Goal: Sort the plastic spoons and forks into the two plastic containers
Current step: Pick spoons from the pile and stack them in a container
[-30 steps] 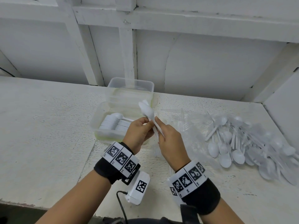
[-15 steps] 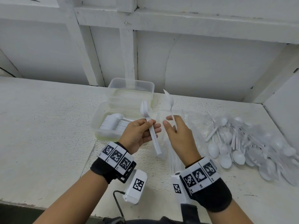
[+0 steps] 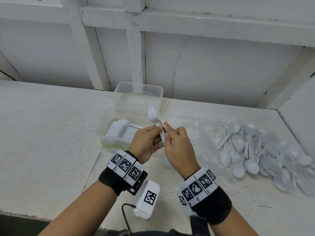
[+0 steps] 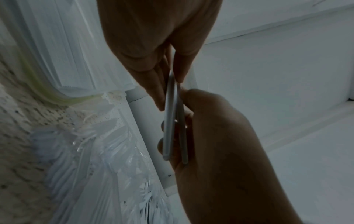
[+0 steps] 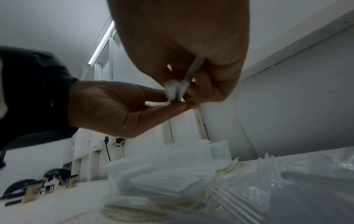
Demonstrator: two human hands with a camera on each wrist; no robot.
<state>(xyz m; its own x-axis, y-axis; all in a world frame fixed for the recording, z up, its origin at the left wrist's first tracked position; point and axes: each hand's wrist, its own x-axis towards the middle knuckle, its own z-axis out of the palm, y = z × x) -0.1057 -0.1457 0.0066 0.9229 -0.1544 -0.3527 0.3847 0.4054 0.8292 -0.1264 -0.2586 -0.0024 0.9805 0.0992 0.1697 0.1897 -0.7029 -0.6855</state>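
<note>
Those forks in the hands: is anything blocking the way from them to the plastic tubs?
Nothing visible does. Both the left hand and right hand pinch the stacked forks right beside the open containers, with only air between.

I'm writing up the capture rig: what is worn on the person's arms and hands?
Bare hands and forearms, no sleeves. Each wrist has a black wristband topped by a white strip of square black-and-white markers. A white marker-tagged box with a black cable hangs under the left wrist.

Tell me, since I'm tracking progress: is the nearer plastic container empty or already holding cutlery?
Holding cutlery: the nearer container has a neat nested row of white utensils lying inside it.
</note>
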